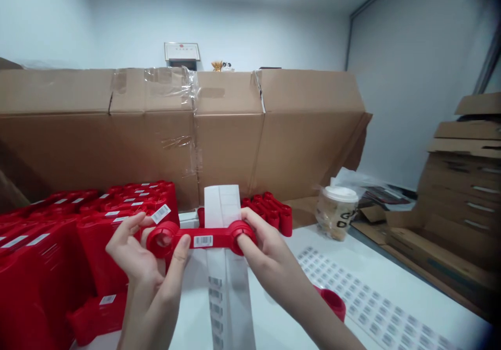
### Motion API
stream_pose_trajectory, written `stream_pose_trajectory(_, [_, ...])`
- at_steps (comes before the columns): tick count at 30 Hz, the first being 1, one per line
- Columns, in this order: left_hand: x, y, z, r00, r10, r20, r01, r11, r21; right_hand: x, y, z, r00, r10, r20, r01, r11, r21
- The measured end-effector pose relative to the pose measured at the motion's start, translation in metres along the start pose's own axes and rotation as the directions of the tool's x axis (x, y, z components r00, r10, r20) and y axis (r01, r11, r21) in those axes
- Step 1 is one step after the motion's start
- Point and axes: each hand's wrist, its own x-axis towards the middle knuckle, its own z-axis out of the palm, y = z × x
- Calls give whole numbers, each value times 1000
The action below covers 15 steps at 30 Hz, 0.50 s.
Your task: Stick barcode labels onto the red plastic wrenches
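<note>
A red plastic bar with a round ring at each end [186,231] is held level in front of me. It bears a white barcode label [203,241] on its middle. My left hand [151,266] grips the left ring, with the thumb pressed at the bar beside the label. My right hand [264,240] is closed round the right ring. Another barcode label [160,213] shows just above the left fingers; whether it is on a finger or on the red stack behind cannot be told. Below the bar runs a white label strip [229,292], with barcodes along its left side.
Labelled red parts [43,277] are stacked at the left, and several more [274,211] lie behind my right hand. A lidded cup [337,209], a barcode sheet [368,298] and a red ring-ended part [332,302] are to the right. A large cardboard box [230,146] stands behind.
</note>
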Motion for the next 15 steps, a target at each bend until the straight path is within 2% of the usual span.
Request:
stream_pose_trajectory(2, [2,5,-1,993,-118,6,118,987,-106,2,2,0,999,-17,-37,17,1000,10])
stream_pose_trajectory(4, [5,10,-6,956,-285,68,293,933,-211,4,4,-2,996,-27,-81,27,1000,0])
stream_pose_trajectory(6, [10,16,-15,875,-460,152,485,831,-271,4,5,-4,992,-39,-116,37,999,-17])
stream_pose_trajectory(8, [16,19,-25,777,-594,211,629,715,-305,5,5,-6,990,-56,-126,53,998,-24])
stream_pose_trajectory(10, [22,18,-36,712,-658,244,699,635,-329,5,4,-9,992,-56,-114,55,998,-17])
stream_pose_trajectory(12, [26,15,-45,680,-664,311,731,585,-350,5,4,-12,994,-51,-98,51,999,-5])
stream_pose_trajectory(15, [29,10,-50,677,-642,361,736,589,-333,5,3,-15,994,-54,-92,55,998,9])
